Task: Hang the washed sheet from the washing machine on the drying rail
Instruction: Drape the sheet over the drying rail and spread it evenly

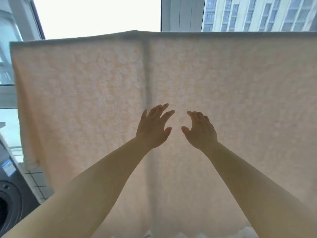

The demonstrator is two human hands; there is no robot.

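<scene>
A pale peach sheet (pixel 89 93) with a faint round pattern hangs spread wide in front of me, folded over a horizontal rail hidden under its top edge. A vertical crease runs down its middle. My left hand (pixel 152 127) and my right hand (pixel 199 129) are raised side by side before the sheet's centre, palms toward the fabric, fingers apart and slightly curled, holding nothing. Whether the fingertips touch the fabric I cannot tell. The dark front-loading washing machine (pixel 10 191) stands at the lower left, its round door partly in view.
Window frames (pixel 181 14) and bright sky are above the sheet, with a tall building (pixel 257 14) outside at the upper right. A tiled ledge (pixel 37 182) sits between the washing machine and the sheet's left edge.
</scene>
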